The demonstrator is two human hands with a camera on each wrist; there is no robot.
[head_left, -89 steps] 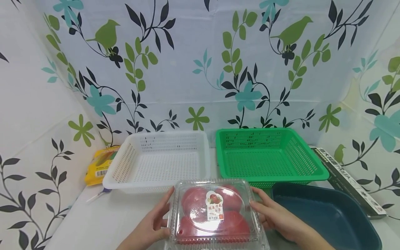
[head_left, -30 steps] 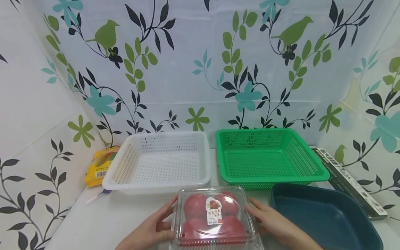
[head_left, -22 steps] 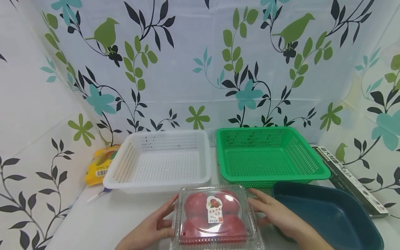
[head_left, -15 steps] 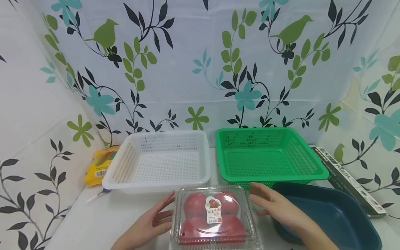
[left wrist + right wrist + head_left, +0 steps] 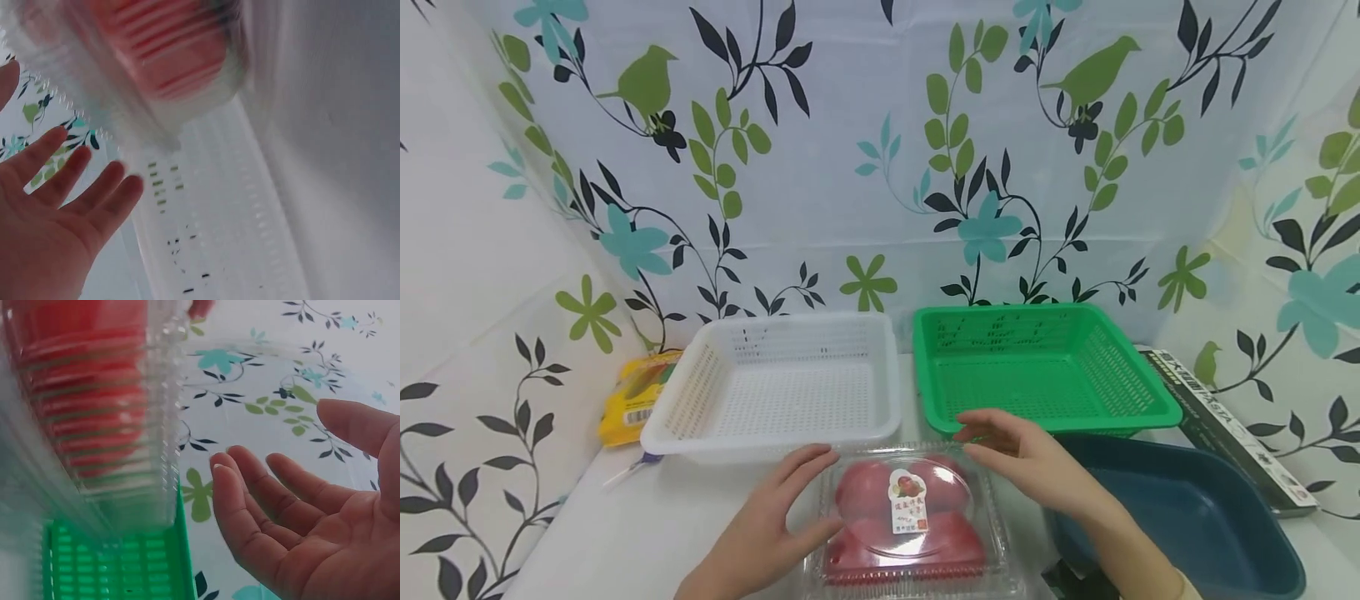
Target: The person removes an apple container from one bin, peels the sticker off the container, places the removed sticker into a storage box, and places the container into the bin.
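A clear plastic clamshell box (image 5: 902,521) with red round fruits and a label on its lid lies on the white table at the near middle. My left hand (image 5: 805,492) is at its left edge with fingers relaxed. In the left wrist view the left hand (image 5: 69,206) is spread and apart from the blurred box (image 5: 162,50). My right hand (image 5: 1000,442) hovers over the box's far right corner, fingers straight and holding nothing. The right wrist view shows the right hand (image 5: 300,512) open beside the box (image 5: 81,412).
A white basket (image 5: 767,440) and a green basket (image 5: 1150,400) stand side by side behind the box. A dark blue tray (image 5: 1187,517) sits at the near right, with a black pasta carton (image 5: 1225,433) beyond it. A yellow packet (image 5: 636,396) lies far left.
Both hands held the box's sides, set it lower and let go. The right hand has since risen up and left over the box's far corner; the left shifted up along the left edge.
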